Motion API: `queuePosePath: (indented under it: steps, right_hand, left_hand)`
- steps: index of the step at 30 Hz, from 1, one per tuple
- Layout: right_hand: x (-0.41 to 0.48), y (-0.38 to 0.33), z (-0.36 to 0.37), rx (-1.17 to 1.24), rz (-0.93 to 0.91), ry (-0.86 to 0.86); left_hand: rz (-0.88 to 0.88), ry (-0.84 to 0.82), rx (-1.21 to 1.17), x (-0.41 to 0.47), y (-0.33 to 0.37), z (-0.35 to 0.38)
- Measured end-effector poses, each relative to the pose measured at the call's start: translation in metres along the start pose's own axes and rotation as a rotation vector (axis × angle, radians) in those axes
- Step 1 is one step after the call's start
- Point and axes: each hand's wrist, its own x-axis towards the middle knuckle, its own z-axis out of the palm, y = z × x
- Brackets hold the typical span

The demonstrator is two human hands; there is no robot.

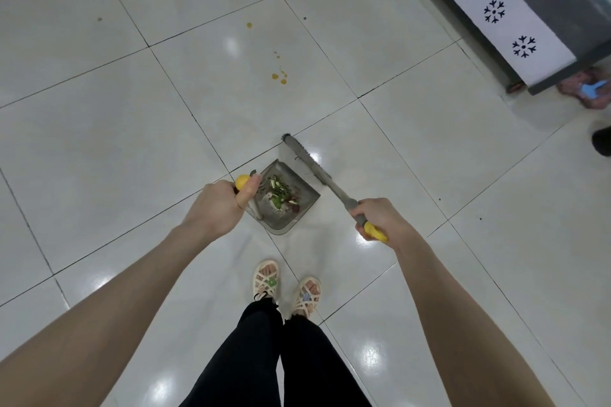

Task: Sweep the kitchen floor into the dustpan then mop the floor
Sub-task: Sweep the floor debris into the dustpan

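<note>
Dustpan [281, 223] sits on the white tiled floor [132, 142] just ahead of my sandalled feet [266, 277], with a small heap of green and red vegetable scraps [281, 196] lying inside it. My left hand [224, 205] is wrapped round the yellow top of its upright handle, thumb pressed along it. My right hand [380, 218] is closed round the grey shaft of the broom [307, 160], just above its yellow end. The broom head is at the far side of the pan, by its open mouth; I cannot tell whether the bristles touch the tile.

I judge the sweeping step to be near its end: the visible rubbish is in the pan, and I see only a few dark specks on the tiles around it. Orange-brown drips [279, 76] spot the floor farther out, with more near the top of the view. Those look like wet stains, so they are work for the mop, not the broom.

Next I would keep the pan level as I lift it, so nothing spills back out, then gather any specks on the right and go for the mop.
</note>
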Motion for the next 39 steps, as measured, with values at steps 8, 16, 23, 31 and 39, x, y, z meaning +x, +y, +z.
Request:
queuePosePath:
  steps: [8, 16, 23, 31, 39]
  right_hand:
    - [0.005, 0.02, 0.034, -0.071, 0.118, -0.097]
    - [-0.028, 0.005, -0.001, -0.049, -0.005, -0.051]
    - [-0.002, -0.012, 0.015, -0.074, -0.07, -0.033]
    - [0.011, 0.017, 0.049, -0.036, 0.087, -0.131]
    - [-0.026, 0.013, 0.014, -0.077, 0.003, -0.143]
  left_hand:
    - [0.006, 0.027, 0.017, 0.0, -0.006, 0.001]
    - [0.011, 0.024, 0.001, -0.01, -0.01, 0.001]
    - [-0.037, 0.045, -0.04, -0.022, -0.023, 0.008]
    - [-0.074, 0.067, -0.044, -0.018, -0.019, 0.011]
    - [-0.079, 0.088, -0.054, -0.027, -0.021, 0.011]
